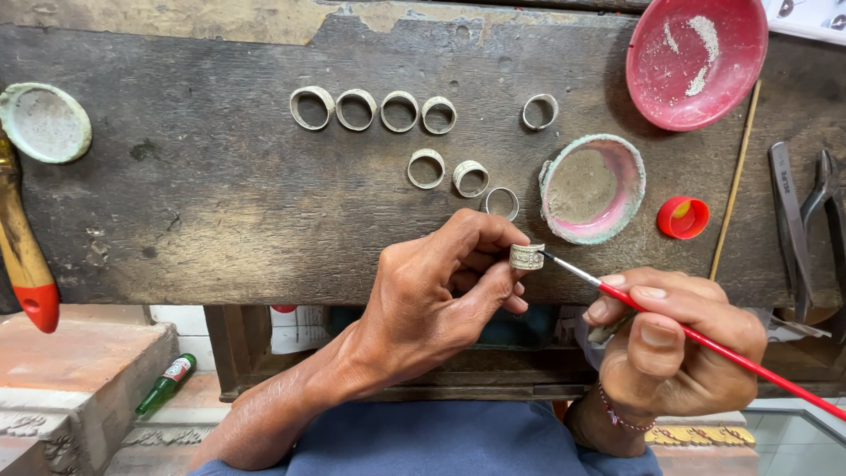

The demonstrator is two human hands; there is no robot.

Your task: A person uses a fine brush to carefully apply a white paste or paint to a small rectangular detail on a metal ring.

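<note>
Your left hand (pixel 432 295) pinches a wide silver-grey metal ring (pixel 527 256) between thumb and fingertips, the fingers curled snugly round it just above the near edge of the desk (pixel 203 194). The ring lies on its side, its patterned band facing you and its opening turned toward your right.

Your right hand (pixel 674 344) grips a thin paintbrush (pixel 705 342) with a glossy red handle, held like a pen between thumb and the first fingers. Its long axis runs from the lower right up to the upper left, and the metal ferrule and fine tip touch the ring's right-hand rim.

The desk is a dark, worn, scratched wooden plank. On it lie eight more dull metal rings (pixel 357 109), flat with their openings up: four in a row, one apart to the right, three below. Just right of them sits a round, crusted pink dish (pixel 592 189) with a greenish rim. Farther off are a small red cap (pixel 683 217), a red plastic bowl (pixel 696 60) dusted with white powder, and dark metal pliers (pixel 806 220).
</note>
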